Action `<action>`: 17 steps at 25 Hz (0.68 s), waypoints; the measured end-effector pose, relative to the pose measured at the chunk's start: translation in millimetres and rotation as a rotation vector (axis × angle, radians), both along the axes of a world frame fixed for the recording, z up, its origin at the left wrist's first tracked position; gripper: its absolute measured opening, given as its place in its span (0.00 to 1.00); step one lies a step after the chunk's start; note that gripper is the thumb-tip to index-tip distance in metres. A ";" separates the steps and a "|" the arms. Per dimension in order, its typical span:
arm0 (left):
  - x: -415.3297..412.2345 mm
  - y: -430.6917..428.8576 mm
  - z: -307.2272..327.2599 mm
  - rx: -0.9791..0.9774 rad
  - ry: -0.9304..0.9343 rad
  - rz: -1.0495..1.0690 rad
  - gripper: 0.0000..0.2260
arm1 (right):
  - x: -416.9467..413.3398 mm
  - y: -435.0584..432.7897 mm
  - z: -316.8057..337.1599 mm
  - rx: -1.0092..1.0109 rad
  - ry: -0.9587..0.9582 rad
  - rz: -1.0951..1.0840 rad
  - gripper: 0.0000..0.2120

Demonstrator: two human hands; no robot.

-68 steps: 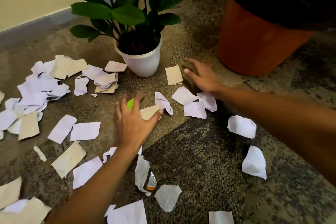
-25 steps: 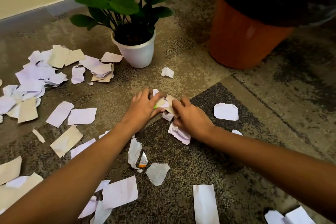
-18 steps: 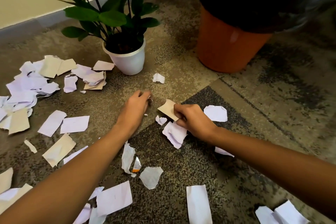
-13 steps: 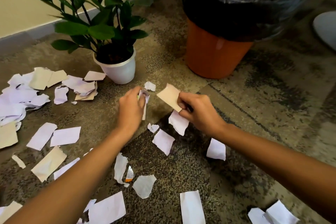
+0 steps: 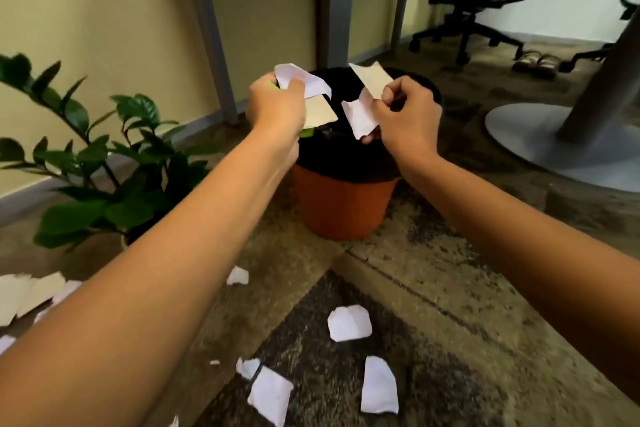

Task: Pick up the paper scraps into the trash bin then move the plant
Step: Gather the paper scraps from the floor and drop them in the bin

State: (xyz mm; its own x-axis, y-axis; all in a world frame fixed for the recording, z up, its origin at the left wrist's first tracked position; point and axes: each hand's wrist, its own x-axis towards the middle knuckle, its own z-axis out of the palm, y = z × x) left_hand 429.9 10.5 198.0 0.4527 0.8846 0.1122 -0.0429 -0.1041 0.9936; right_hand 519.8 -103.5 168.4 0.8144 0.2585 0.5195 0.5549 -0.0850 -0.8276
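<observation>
Now both hands sit over the trash bin point(image 5: 343, 208) mouth: left hand point(image 5: 277, 107) fisted on a bunch of white and tan paper scraps point(image 5: 311, 94), right hand point(image 5: 405, 114) pinching a tan piece and a crumpled white one. Scraps look light, floppy and easily dropped, so bunching several in a closed fist seems best. More loose scraps point(image 5: 348, 322) lie on the carpet point(image 5: 450, 288) near the bin and at far left. Plant point(image 5: 104, 177) stands left of the bin, untouched; probably heavier, best gripped by its pot, mostly hidden behind the arm.
</observation>
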 end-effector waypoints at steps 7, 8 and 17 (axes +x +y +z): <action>52.3 -4.9 41.8 -0.412 0.118 -0.450 0.11 | 45.8 35.1 24.7 -0.304 0.467 0.180 0.06; 51.3 -2.7 42.4 -0.470 0.125 -0.544 0.17 | 42.5 32.4 23.3 -0.359 0.376 0.153 0.09; -10.4 -14.0 -34.7 0.419 0.128 0.008 0.08 | -23.0 -10.9 -27.1 -0.162 -0.403 -0.019 0.10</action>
